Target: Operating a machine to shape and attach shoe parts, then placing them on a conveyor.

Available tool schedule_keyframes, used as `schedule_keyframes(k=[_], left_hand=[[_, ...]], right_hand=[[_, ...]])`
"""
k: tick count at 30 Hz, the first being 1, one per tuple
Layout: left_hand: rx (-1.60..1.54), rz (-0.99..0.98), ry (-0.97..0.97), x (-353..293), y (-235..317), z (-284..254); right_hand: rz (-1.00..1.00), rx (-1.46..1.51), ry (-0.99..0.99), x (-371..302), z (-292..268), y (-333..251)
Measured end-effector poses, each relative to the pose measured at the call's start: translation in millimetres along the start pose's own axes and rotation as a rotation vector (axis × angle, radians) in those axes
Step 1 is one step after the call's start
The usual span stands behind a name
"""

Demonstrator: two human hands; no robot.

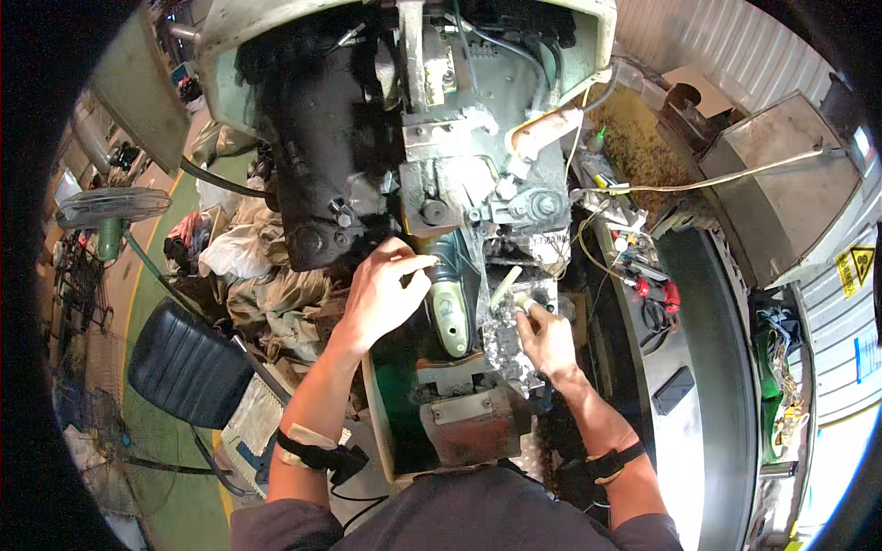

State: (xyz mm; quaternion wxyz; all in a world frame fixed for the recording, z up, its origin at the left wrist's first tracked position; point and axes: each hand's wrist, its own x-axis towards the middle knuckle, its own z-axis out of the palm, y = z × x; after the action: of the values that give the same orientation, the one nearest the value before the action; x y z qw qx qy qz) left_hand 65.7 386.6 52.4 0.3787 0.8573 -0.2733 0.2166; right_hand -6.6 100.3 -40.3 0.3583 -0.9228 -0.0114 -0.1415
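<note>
A: From the head view, where is the long pale green piece [450,317]?
B: It is in the middle, with a small round hole near its low end. Its top end meets a shiny dark piece [450,253], below the big machine [441,138]

A: And the left hand [386,286]?
B: It is just left of the dark piece. The fingers are bent, with the thumb and pointing finger near each other. I can't tell if they pinch anything

A: What about the right hand [549,342]?
B: It is by a lumpy grey metal part [508,338]. The fingers curl close to a small pale knob [523,300], but I can't tell if they grip it. A pale stick [504,286] is just beside the knob

A: What else is there?
B: A black chair seat [188,363] and a fan [110,207] on the left, and a dark flat phone [673,390] on the right
</note>
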Motion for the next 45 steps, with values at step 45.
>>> schedule_keyframes(k=[45], left_hand=[[-1.477,-1.084,-0.103,-49,271,194]], right_hand=[[-0.130,0.569,0.582,-281,-145,27]])
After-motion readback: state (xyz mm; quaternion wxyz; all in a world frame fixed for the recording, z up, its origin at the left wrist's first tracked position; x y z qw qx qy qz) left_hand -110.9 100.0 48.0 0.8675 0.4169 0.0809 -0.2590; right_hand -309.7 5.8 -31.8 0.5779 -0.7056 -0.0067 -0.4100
